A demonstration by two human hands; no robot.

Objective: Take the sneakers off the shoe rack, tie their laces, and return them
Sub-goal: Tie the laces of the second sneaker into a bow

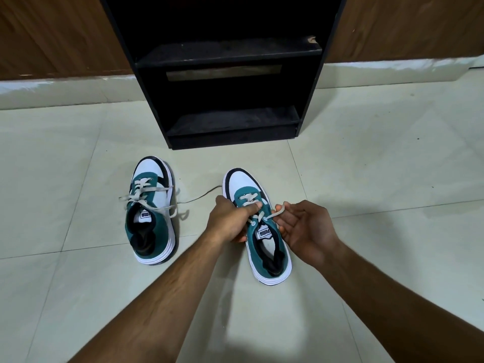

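Two teal, white and black sneakers stand on the tiled floor, toes pointing away from me. The left sneaker [153, 213] has its grey laces knotted in a loose bow with ends trailing to both sides. The right sneaker [258, 226] lies between my hands. My left hand [230, 221] is closed on its lace over the tongue, thumb pressing down. My right hand [303, 226] pinches the other lace end [275, 212] between thumb and fingertips, pulled to the right. The black shoe rack [227, 82] stands just beyond, its visible shelves bare.
A thin dark string [201, 196] lies on the floor between the sneakers. Wood-panelled walls with a white skirting flank the shoe rack. Pale floor tiles spread to either side of the sneakers and in front of the rack.
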